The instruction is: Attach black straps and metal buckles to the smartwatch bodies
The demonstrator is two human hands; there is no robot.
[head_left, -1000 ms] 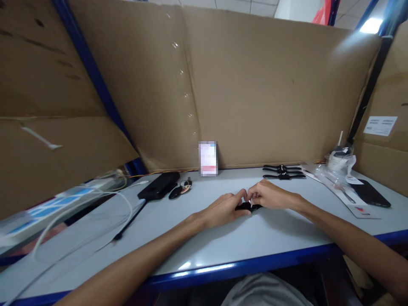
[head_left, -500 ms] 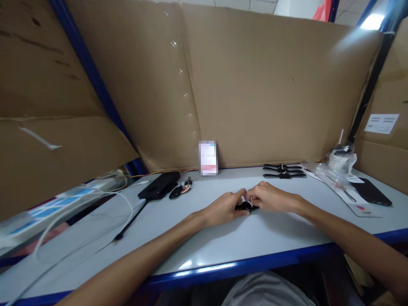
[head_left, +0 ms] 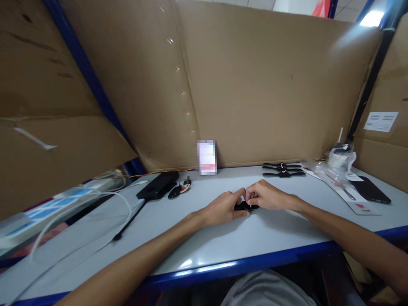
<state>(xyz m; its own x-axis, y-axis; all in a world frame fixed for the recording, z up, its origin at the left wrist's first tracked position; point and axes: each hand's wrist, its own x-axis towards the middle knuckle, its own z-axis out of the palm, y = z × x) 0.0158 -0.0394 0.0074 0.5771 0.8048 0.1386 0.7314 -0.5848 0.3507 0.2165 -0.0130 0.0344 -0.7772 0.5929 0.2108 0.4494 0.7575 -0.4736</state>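
On the table in front of me lies a black watch (head_left: 245,206), partly covered by my fingers. My left hand (head_left: 225,207) is closed on its left side, thumb at the near edge and fingers at the far edge. My right hand (head_left: 262,195) is over the watch's right part, its thumb and fingertips pinched together just above it. Whatever is between those fingertips is too small and hidden to make out. Farther back, several similar black watches (head_left: 283,169) lie in a row with their straps stretched out sideways.
A phone with a blurred screen (head_left: 207,158) leans on the cardboard wall (head_left: 248,85). Left are a black power bank (head_left: 158,185), keys (head_left: 180,188), white cables (head_left: 130,204) and a power strip (head_left: 47,208). Right are a dark phone (head_left: 371,190), clear packaging (head_left: 328,176) and a lidded cup (head_left: 339,157).
The view has shifted very slightly. Both hands stay at the watch, and the right fingertips have moved only a little, still pinched above it.
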